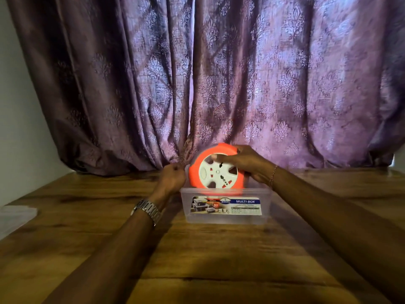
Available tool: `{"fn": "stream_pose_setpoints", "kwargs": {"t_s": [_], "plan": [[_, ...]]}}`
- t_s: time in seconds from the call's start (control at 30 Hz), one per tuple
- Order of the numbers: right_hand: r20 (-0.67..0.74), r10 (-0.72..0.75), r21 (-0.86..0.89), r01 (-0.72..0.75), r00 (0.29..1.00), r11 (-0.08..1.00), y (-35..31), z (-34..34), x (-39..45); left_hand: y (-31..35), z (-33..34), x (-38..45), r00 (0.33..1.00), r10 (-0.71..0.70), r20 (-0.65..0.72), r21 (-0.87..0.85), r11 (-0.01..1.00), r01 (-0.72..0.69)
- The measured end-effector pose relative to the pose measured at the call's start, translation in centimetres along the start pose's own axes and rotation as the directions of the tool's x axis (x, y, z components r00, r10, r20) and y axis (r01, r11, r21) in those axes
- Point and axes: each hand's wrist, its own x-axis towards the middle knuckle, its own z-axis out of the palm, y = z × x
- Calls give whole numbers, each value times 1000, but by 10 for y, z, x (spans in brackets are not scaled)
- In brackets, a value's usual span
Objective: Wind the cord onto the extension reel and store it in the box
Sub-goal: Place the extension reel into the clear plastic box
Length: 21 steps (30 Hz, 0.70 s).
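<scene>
An orange extension reel (215, 170) with a white socket face stands upright, its lower edge just inside the open top of a clear plastic box (225, 218) labelled MULTI-BOX. My right hand (243, 163) grips the reel from the right, thumb across the white face. My left hand (173, 177) sits beside the reel's left edge with its fingers curled; whether it holds anything is unclear. No loose cord shows.
The box stands on a wooden table (197, 260) close to a purple patterned curtain (219, 73) hanging right behind it. A translucent lid-like sheet (15, 218) lies at the table's left edge. A pale wall is at the far left.
</scene>
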Motion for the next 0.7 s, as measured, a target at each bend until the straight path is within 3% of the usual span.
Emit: {"fn": "stream_pose_setpoints", "kwargs": {"t_s": [0.2, 0.3, 0.37, 0.47, 0.53, 0.6, 0.7], "plan": [[250, 226, -134, -197, 941, 971, 9, 6, -2, 0, 0, -1, 997, -80, 14, -77, 994, 81], [265, 289, -138, -260, 920, 956, 11, 4, -3, 2, 0, -2, 996, -89, 10, -44, 995, 89], [226, 295, -278, -228, 929, 933, 9, 0, -4, 3, 1, -3, 996, -88, 9, -43, 995, 88], [116, 297, -613, -167, 948, 772, 5, -4, -8, 4, 0, -5, 996, -87, 6, -33, 996, 87], [130, 288, -773, -85, 949, 629, 7, -4, -7, 4, 0, -6, 996, -91, 8, -20, 996, 91], [167, 296, -860, -8, 940, 509, 7, -1, -7, 4, -1, -6, 996, -86, 0, -7, 996, 86], [175, 303, -887, 16, 937, 461, 5, 1, -8, 5, -1, -8, 997, -74, -4, -1, 997, 74]]}}
